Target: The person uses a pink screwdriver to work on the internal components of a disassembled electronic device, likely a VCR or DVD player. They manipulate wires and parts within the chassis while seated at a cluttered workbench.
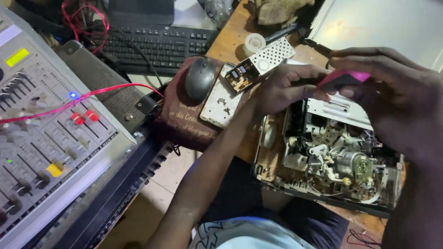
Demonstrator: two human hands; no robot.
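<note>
My right hand (397,97) grips a pink-handled tool (344,79) above an opened tape-deck mechanism (332,157) with white plastic gears and a metal drum. My left hand (284,87) reaches across from the lower left, and its fingers touch the tool's near end, just over the mechanism's back edge. The tool's tip is hidden behind the hands.
An audio mixer (41,133) with faders and a red cable fills the left. A black keyboard (159,44), a grey mouse (200,77) on a dark red pad, a white cover plate (221,99), a small circuit module (258,64) and a tape roll (254,44) lie behind.
</note>
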